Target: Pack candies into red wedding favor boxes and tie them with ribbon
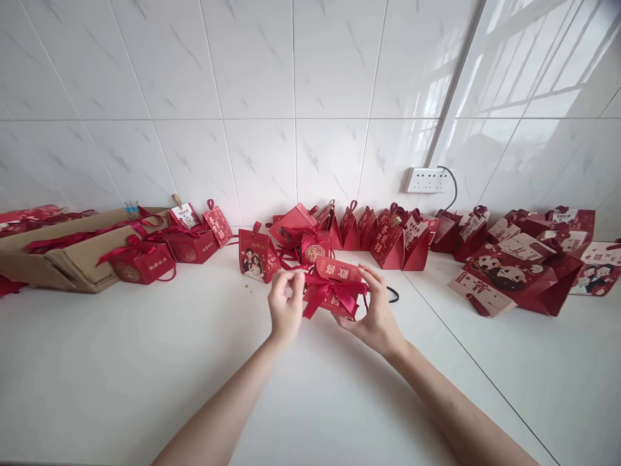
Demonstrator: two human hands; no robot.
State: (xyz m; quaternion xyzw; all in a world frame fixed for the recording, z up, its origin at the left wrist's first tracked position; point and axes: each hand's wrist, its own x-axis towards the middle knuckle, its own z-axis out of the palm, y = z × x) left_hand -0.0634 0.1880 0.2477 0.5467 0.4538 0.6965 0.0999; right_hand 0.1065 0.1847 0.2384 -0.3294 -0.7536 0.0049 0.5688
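Held over the counter in front of me is a red gift box with gold characters and a dark red ribbon tied in a bow across it. My right hand grips the box from its right side, thumb and fingers around its edges. At the box's left, my left hand has its fingertips pinched together on the ribbon. Just behind stands another red box with a gold emblem and a bow. A triangular red box printed with a couple is to the left.
Along the tiled wall stand several red triangular boxes. A cardboard box with ribbons is at the left, beside a red bow-tied box. Larger red boxes crowd the right. A power strip hangs on the wall; a black loop lies behind my right hand.
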